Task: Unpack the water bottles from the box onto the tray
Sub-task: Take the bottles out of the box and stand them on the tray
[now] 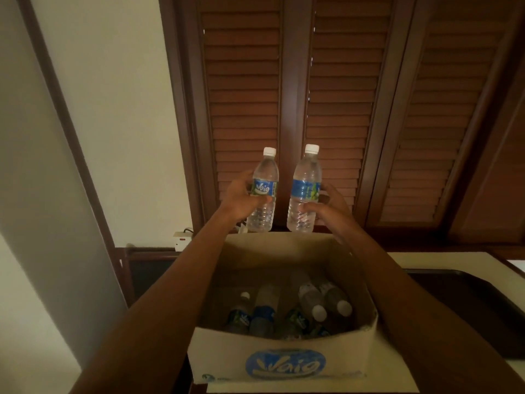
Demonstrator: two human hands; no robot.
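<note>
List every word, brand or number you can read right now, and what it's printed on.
"Vaig": label of the bottle gripped by the left hand.
"Vaig": blue logo on the front of the box.
Label of the bottle gripped by the right hand: print too blurred to read.
Labels on the bottles in the box: too dark to read.

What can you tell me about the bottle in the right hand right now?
The right-hand bottle is a clear plastic water bottle with a white screw cap, which looks closed, and a blue label with green marks round its middle. Its lower body is ribbed. It is upright, leaning slightly, held in the air above the far edge of the open cardboard box. The right hand grips it at and below the label, thumb in front. It is next to the bottle in the left hand, apparently not touching it.
</note>
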